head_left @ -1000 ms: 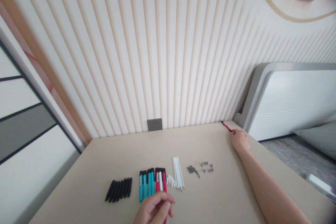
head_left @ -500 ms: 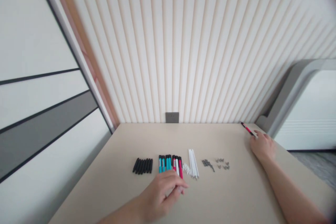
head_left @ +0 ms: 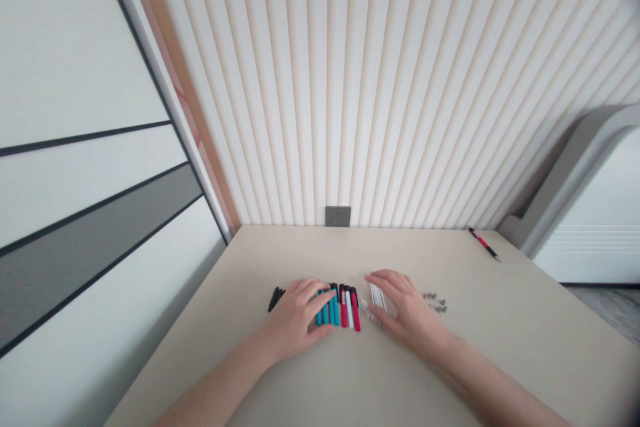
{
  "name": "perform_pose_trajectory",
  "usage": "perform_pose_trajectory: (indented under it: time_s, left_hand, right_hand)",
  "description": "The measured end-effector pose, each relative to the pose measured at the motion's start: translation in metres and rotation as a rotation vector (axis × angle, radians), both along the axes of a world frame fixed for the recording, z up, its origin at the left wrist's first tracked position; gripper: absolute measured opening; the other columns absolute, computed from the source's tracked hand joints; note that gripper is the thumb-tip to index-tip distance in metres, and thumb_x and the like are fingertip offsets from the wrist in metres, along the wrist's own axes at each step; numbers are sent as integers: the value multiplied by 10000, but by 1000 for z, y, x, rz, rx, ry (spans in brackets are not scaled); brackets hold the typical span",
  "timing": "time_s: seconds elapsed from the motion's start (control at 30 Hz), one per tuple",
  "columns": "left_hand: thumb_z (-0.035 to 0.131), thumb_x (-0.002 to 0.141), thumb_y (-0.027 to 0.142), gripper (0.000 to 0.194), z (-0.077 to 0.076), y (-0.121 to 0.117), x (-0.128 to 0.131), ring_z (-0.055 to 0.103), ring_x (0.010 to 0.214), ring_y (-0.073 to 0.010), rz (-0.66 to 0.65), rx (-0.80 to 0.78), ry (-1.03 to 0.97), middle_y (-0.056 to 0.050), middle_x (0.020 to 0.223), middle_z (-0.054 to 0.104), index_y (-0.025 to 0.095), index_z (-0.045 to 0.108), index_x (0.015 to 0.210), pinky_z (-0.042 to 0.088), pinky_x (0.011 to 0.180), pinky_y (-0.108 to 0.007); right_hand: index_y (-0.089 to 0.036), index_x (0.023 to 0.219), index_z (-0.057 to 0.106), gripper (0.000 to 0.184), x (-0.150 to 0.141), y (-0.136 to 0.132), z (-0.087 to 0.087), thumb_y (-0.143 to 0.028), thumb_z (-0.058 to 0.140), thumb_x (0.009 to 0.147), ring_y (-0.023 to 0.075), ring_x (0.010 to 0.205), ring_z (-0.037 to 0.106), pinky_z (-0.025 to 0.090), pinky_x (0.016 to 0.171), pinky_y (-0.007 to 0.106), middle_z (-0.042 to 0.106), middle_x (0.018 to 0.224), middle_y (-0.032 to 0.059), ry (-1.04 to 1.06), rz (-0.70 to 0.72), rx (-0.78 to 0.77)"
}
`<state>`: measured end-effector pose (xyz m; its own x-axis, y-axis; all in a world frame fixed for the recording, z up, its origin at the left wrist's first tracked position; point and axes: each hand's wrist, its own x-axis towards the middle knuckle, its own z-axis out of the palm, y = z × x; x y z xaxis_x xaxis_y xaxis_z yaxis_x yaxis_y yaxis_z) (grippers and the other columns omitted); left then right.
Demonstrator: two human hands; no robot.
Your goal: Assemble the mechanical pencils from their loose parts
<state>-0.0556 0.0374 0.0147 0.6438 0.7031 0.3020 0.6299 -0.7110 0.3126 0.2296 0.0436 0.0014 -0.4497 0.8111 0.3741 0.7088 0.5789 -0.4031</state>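
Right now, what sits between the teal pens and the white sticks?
In the head view: two red pens with a white pen between them, then small white pieces by the right hand.

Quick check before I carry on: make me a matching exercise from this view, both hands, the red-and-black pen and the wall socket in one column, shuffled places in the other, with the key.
Column one
1. left hand
2. right hand
3. red-and-black pen
4. wall socket

Column two
A. at the white sticks
B. low on the ribbed wall
C. at the teal barrels
D. near the far right corner of the table

Right pairs: 1-C, 2-A, 3-D, 4-B
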Motion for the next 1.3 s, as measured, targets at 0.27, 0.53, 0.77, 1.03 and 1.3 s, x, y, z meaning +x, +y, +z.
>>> perform_pose_trajectory:
  time_s: [0.27, 0.53, 0.77, 1.03, 1.3]
  left_hand:
    - [642, 854, 353, 500, 1, -2, 7, 498, 1182, -299, -37, -14, 27, -117, 1264, 575, 203, 544, 1321, 387, 1035, -470]
    - [638, 888, 341, 485, -7, -2, 12, 539, 1143, -279, -74, 146, 17, -125, 1232, 587, 181, 516, 1329, 466, 984, -460]
    - [566, 932, 148, 231, 2, -11, 24, 591, 1015, -219, -179, 337, -131, -93, 1063, 651, 158, 593, 1161, 496, 900, -383]
    - [575, 921, 115, 202, -7, -9, 19, 588, 901, -193, -81, 251, -264, -77, 963, 625, 163, 612, 1114, 504, 824, -333]
    - [646, 879, 134, 182, -4, -15, 19, 628, 919, -166, -45, -63, -633, -53, 973, 642, 204, 619, 1046, 520, 827, -263]
  right_hand:
    - [-274, 1440, 404, 705, -27, -5, -5, -467, 671, 818, 282, 1340, 389, 193, 1155, 515, 493, 1426, 86, -68, 162, -206]
    - [-266, 1405, 427, 741, -27, -20, -6, -494, 735, 770, 286, 1280, 447, 297, 1117, 472, 511, 1375, 115, 213, 170, -197]
    - [-301, 1449, 335, 688, -32, -52, -6, -557, 599, 868, 262, 1276, 477, 341, 1100, 447, 519, 1384, 103, 756, 308, -507]
    - [-261, 1083, 695, 221, -32, -47, -9, -358, 547, 952, 174, 871, 646, 497, 834, 287, 714, 917, 39, 753, 121, -479]
    - [-210, 1086, 669, 236, -40, -49, -12, -337, 514, 960, 153, 785, 633, 492, 715, 236, 696, 881, 33, 666, 187, -629]
